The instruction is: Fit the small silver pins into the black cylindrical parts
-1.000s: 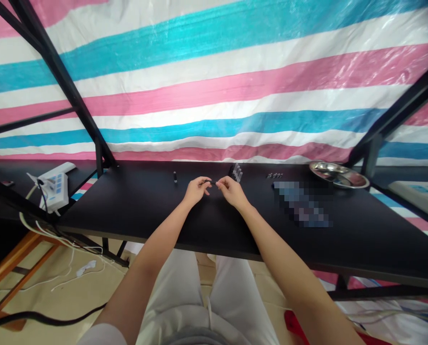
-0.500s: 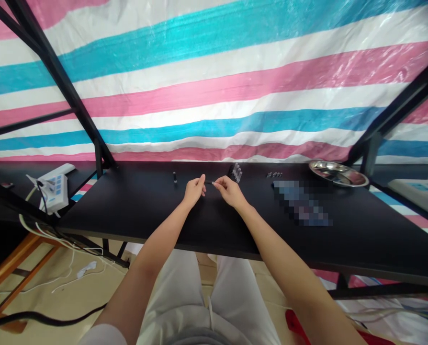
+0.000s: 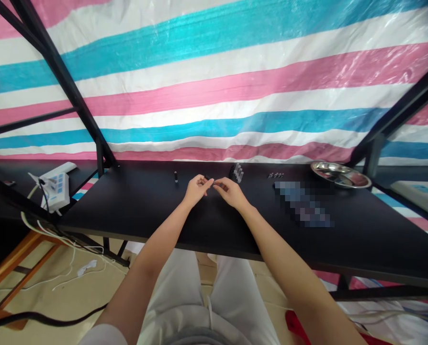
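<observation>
Over the middle of the black table [image 3: 135, 211], my left hand [image 3: 195, 190] is closed around a small dark slim piece [image 3: 207, 178], thumb pressed against it. My right hand [image 3: 231, 192] meets it from the right, fingertips pinched together at the piece's end; whether they grip a separate small part is too small to tell. Left of my hands a small black tube with a pale lower end [image 3: 175, 177] stands on the table. Just behind my right hand is a black holder [image 3: 231, 171] with several clear little tubes [image 3: 239, 173].
Several tiny clear pieces [image 3: 276, 175] lie right of the holder. A blurred-out flat object [image 3: 302, 203] lies on the right, with a shiny metal plate [image 3: 316, 168] behind it. White power strips [image 3: 58, 189] with cables are at the left, beside a black frame post [image 3: 65, 79].
My left fingers have curled around the dark piece, its thumb now lowered onto it. The two hands' fingertips have come closer together. The view has shifted slightly.
</observation>
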A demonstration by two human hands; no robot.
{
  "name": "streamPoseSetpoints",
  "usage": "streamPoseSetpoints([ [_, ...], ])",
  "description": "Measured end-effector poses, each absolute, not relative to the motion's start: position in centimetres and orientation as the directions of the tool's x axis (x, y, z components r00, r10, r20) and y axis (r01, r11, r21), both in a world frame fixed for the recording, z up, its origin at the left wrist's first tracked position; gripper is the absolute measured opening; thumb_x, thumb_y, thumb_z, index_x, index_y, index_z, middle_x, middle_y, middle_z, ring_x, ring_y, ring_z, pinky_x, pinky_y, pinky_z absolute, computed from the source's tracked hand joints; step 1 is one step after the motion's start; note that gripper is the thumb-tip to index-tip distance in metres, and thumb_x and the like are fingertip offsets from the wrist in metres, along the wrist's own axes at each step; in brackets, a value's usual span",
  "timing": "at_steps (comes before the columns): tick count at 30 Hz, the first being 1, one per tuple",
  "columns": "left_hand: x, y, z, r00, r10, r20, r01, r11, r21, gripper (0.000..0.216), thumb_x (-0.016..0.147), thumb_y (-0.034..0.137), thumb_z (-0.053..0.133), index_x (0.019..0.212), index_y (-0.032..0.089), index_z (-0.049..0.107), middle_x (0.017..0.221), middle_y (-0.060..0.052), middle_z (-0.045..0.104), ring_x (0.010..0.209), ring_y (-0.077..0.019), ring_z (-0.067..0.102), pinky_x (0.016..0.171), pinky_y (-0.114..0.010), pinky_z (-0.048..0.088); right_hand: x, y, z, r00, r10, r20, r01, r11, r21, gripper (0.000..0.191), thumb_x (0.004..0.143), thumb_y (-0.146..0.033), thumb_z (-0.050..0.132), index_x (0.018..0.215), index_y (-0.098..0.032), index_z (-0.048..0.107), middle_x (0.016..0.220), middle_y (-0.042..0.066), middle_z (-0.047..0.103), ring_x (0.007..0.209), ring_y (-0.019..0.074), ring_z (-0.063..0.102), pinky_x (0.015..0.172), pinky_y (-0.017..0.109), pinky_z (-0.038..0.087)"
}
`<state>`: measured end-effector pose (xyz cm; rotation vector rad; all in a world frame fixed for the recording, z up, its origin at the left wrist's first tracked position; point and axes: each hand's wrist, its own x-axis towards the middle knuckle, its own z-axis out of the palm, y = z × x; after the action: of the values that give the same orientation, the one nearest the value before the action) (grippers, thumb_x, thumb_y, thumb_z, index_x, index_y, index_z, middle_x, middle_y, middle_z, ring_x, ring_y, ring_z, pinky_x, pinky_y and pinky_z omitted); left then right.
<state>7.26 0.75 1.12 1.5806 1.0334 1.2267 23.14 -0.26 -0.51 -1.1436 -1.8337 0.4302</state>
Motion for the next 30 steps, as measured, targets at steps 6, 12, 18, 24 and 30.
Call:
streamPoseSetpoints([
  [6,7.4,0.7,1.1,0.201,0.938,0.284,0.070,-0.303,0.950,0.032,0.074,0.037,0.061,0.097,0.014,0.058,0.066,0.002,0.058,0.040,-0.0035,0.046,0.042,-0.018,0.039,23.1,-0.1,-0.5,-0.187,0.819,0.543,0.515,0.553,-0.655,0.022,0.081,-0.038,0.050,0.087,-0.020,0.062,0.082,0.005,0.059,0.063,0.0139,0.051,0.063,0.030,0.045],
  [12,7.3,0.6,1.6,0.038,0.947,0.319,0.082,-0.321,0.944,0.024,0.072,0.037,0.062,0.079,0.014,0.061,0.062,0.001,0.057,0.040,-0.0049,0.046,0.042,-0.020,0.038,24.7,-0.2,-0.2,-0.233,0.873,0.428,0.631,0.470,-0.617,0.017,0.075,-0.032,0.055,0.081,-0.019,0.063,0.070,0.002,0.056,0.057,0.0128,0.048,0.058,0.028,0.041],
  [18,6.9,1.0,1.5,-0.023,0.947,0.320,0.105,-0.316,0.943,0.026,0.072,0.040,0.061,0.075,0.015,0.056,0.065,0.002,0.056,0.040,-0.0042,0.045,0.042,-0.019,0.037,28.1,-0.7,-0.5,0.021,0.951,0.309,0.723,0.199,-0.661,0.012,0.071,-0.026,0.057,0.079,-0.019,0.062,0.072,0.003,0.065,0.065,0.0159,0.058,0.063,0.028,0.043],
  [24,7.3,0.6,1.0,0.100,0.931,0.350,0.269,-0.364,0.892,0.024,0.074,0.038,0.058,0.080,0.015,0.060,0.066,0.002,0.054,0.044,-0.0049,0.044,0.047,-0.020,0.039,28.4,-1.0,0.2,0.342,0.891,0.299,0.782,-0.094,-0.616,0.015,0.076,-0.027,0.054,0.085,-0.020,0.063,0.081,0.005,0.068,0.078,0.0192,0.061,0.067,0.029,0.042],
  [30,7.3,0.7,0.2,0.221,0.855,0.469,0.469,-0.515,0.717,0.022,0.075,0.036,0.057,0.084,0.016,0.062,0.067,0.002,0.057,0.050,-0.0064,0.043,0.056,-0.021,0.039,27.7,-0.3,-0.4,0.365,0.899,0.243,0.851,-0.216,-0.479,0.018,0.081,-0.033,0.050,0.085,-0.019,0.062,0.081,0.007,0.067,0.079,0.0212,0.061,0.069,0.030,0.039],
])
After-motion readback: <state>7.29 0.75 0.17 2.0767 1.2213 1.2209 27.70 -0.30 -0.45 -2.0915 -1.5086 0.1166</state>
